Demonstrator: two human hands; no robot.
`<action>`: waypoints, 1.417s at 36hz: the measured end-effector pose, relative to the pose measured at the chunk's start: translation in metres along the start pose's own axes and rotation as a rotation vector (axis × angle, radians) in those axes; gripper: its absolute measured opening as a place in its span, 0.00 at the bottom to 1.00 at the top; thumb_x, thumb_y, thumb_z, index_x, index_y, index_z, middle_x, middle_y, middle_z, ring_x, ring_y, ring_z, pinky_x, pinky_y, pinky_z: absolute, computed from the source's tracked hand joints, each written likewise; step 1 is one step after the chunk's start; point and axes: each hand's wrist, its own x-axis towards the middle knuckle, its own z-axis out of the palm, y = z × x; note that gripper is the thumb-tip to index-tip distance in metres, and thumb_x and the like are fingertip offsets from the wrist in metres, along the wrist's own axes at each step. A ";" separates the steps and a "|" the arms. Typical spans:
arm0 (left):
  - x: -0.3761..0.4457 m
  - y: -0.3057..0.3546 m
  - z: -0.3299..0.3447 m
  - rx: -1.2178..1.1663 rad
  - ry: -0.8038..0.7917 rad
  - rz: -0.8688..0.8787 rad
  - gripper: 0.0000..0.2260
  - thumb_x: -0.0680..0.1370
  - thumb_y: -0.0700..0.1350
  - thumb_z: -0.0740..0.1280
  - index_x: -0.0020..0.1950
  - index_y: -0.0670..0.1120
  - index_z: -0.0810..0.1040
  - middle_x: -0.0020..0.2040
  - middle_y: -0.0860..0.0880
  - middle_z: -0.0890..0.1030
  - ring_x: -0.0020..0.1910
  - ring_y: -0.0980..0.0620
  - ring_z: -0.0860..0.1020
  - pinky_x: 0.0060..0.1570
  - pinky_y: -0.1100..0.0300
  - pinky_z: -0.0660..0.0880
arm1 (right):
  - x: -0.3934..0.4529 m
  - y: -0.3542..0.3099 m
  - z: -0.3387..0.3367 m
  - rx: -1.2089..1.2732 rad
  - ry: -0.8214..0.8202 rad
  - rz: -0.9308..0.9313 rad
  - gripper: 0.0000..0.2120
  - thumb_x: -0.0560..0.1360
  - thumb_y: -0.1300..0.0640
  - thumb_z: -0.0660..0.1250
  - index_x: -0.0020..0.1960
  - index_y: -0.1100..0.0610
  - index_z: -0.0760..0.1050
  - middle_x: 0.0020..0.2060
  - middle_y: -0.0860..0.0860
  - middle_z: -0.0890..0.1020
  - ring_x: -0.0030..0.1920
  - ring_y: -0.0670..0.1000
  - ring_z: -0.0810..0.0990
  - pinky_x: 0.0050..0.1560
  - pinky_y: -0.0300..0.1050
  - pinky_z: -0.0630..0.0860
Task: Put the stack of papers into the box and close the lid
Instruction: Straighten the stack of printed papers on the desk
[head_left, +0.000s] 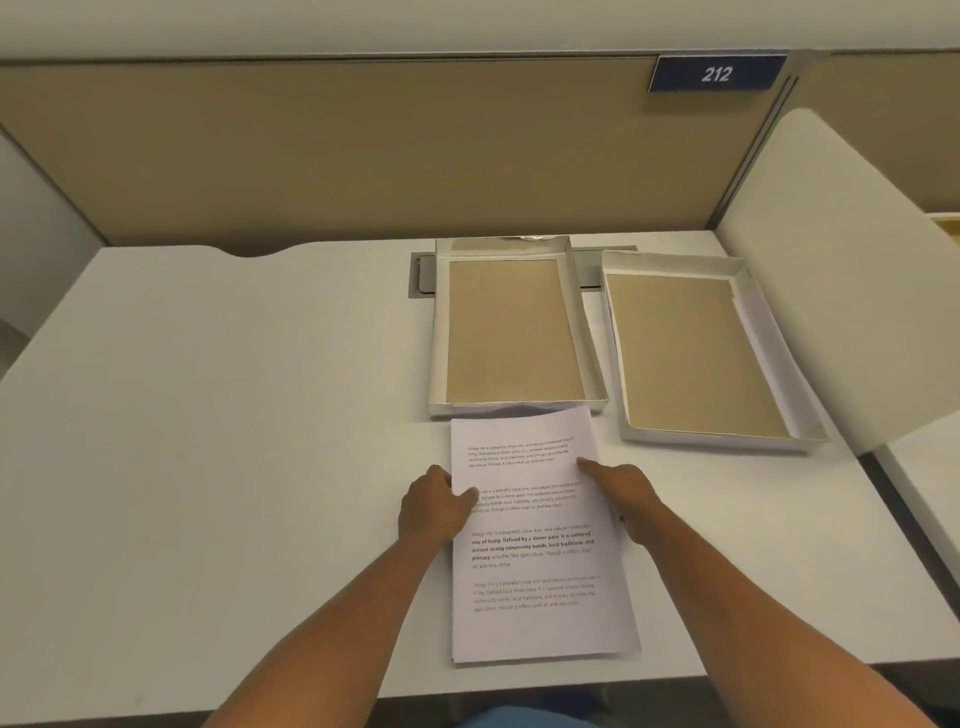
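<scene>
A stack of printed white papers (540, 587) lies on the desk near its front edge, its far end slightly raised. My left hand (434, 506) grips the stack's left edge, thumb on top. My right hand (623, 493) holds the right edge with the fingers around it. Beyond the stack sit two shallow white cardboard trays with brown bottoms, both facing up: one (439, 332) straight ahead, the other (769, 322) to its right and angled. I cannot tell which is the box and which is the lid.
The white desk (234, 415) ends at a tan partition (311, 156) with a blue "212" sign (717, 74). A grey cable slot (422, 273) lies behind the trays. A white chair back (852, 270) stands close to the right tray.
</scene>
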 end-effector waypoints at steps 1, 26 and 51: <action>0.000 0.000 0.000 -0.002 0.000 -0.002 0.19 0.74 0.56 0.70 0.57 0.45 0.75 0.54 0.49 0.81 0.52 0.47 0.80 0.49 0.55 0.76 | -0.001 0.001 0.002 -0.021 0.011 -0.015 0.21 0.72 0.41 0.69 0.50 0.60 0.80 0.49 0.56 0.85 0.46 0.58 0.84 0.39 0.45 0.76; 0.001 -0.002 0.003 0.026 0.019 0.022 0.20 0.74 0.58 0.69 0.58 0.46 0.75 0.54 0.49 0.81 0.51 0.47 0.80 0.50 0.54 0.78 | -0.002 -0.010 0.009 0.003 -0.059 -0.099 0.19 0.67 0.45 0.68 0.52 0.55 0.80 0.46 0.55 0.87 0.49 0.60 0.85 0.53 0.60 0.82; -0.008 0.002 -0.032 -0.919 -0.491 0.094 0.31 0.72 0.62 0.70 0.71 0.50 0.72 0.65 0.48 0.81 0.64 0.49 0.79 0.68 0.47 0.70 | -0.072 -0.049 -0.025 0.218 -0.441 -0.574 0.17 0.80 0.62 0.64 0.69 0.60 0.71 0.59 0.63 0.82 0.56 0.67 0.82 0.56 0.66 0.79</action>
